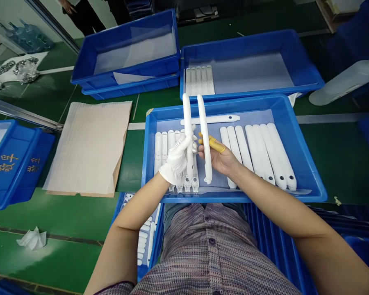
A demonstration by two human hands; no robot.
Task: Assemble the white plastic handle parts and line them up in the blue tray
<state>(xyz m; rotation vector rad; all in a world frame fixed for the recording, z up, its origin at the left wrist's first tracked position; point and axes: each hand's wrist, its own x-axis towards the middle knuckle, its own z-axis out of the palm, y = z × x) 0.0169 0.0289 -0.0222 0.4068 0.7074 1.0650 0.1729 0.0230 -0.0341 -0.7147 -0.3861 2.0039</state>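
Observation:
My left hand [176,160], in a white glove, grips a long white plastic bar [187,119] held upright. My right hand [219,157], bare with yellow finger cots, grips a second white bar [204,131] upright beside the first. Both hands hover over a blue tray [307,164] on my lap. In that tray, a row of white bars [258,151] lies on the right, another row [164,145] lies on the left, and one bar [215,119] lies crosswise at the back.
A second blue tray [304,69] behind holds several white bars [199,80]. Stacked blue trays [89,69] stand at back left, a foam sheet [89,143] lies on the green floor, another blue bin [15,164] sits far left, and a person stands at the top left.

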